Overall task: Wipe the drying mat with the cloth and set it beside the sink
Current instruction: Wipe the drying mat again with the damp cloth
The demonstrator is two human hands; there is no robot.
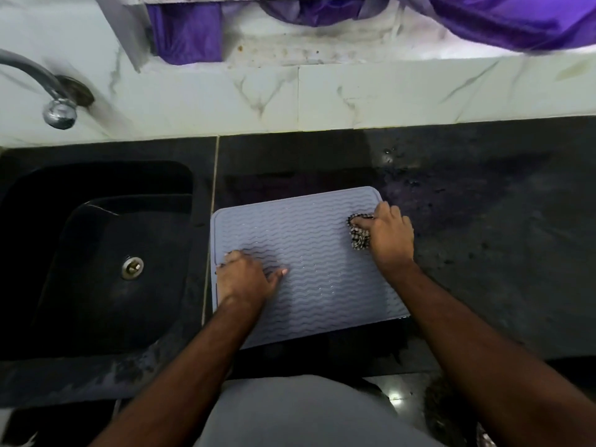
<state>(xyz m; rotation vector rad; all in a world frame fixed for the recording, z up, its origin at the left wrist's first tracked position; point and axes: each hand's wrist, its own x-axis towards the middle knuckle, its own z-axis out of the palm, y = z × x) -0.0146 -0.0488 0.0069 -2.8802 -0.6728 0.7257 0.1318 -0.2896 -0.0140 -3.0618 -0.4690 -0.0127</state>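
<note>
A pale lilac drying mat [309, 253] with wavy ridges lies flat on the dark countertop, just right of the sink. My left hand [245, 277] presses down on the mat's left part, fingers spread, holding nothing. My right hand [390, 235] rests on the mat's right edge near the far corner, closed around a bunched black-and-white checked cloth [358, 235]. The cloth touches the mat's surface and is partly hidden under my fingers.
A black sink [96, 253] with a metal drain fills the left side, and a chrome tap [48, 91] juts from the marble wall above it. Wet dark countertop [483, 237] stretches to the right. Purple fabric [516, 21] hangs at the window ledge behind.
</note>
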